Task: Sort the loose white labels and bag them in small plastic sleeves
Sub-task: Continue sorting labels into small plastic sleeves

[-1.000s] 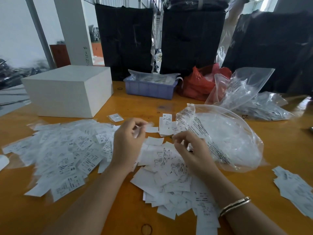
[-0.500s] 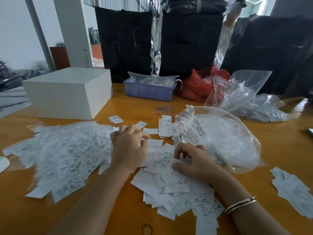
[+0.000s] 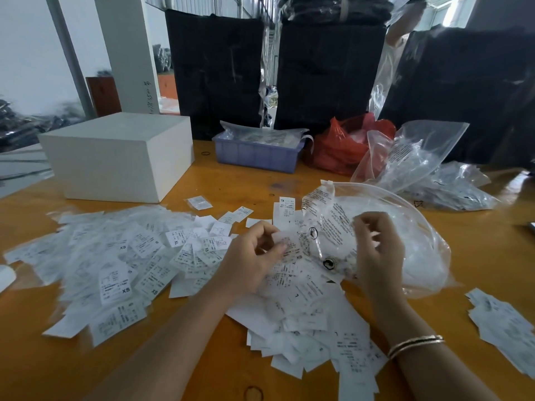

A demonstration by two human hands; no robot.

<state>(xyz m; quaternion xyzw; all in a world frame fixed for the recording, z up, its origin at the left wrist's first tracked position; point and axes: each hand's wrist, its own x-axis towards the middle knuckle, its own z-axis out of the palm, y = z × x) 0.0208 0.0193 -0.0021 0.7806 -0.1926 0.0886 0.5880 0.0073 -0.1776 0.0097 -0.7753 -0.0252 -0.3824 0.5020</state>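
Note:
Loose white labels [image 3: 301,302] lie heaped on the orange table [image 3: 202,371] under and between my hands. A wider spread of labels in small plastic sleeves [image 3: 115,256] covers the left side. My left hand [image 3: 249,261] hovers over the heap and pinches a small blurred white piece [image 3: 285,244] between thumb and fingers. My right hand [image 3: 376,253] is raised in front of a large clear plastic bag [image 3: 419,241]. Its fingers are curled and blurred, and I cannot tell whether they hold anything.
A white box [image 3: 115,157] stands at the back left and a blue tray [image 3: 254,157] behind the middle. A red bag [image 3: 338,146] and more clear bags [image 3: 411,157] sit at the back right. Another small label pile [image 3: 503,322] lies at the right edge.
Both hands have lifted off the label heap. The left now pinches a small white piece, and the right has risen toward the big clear bag.

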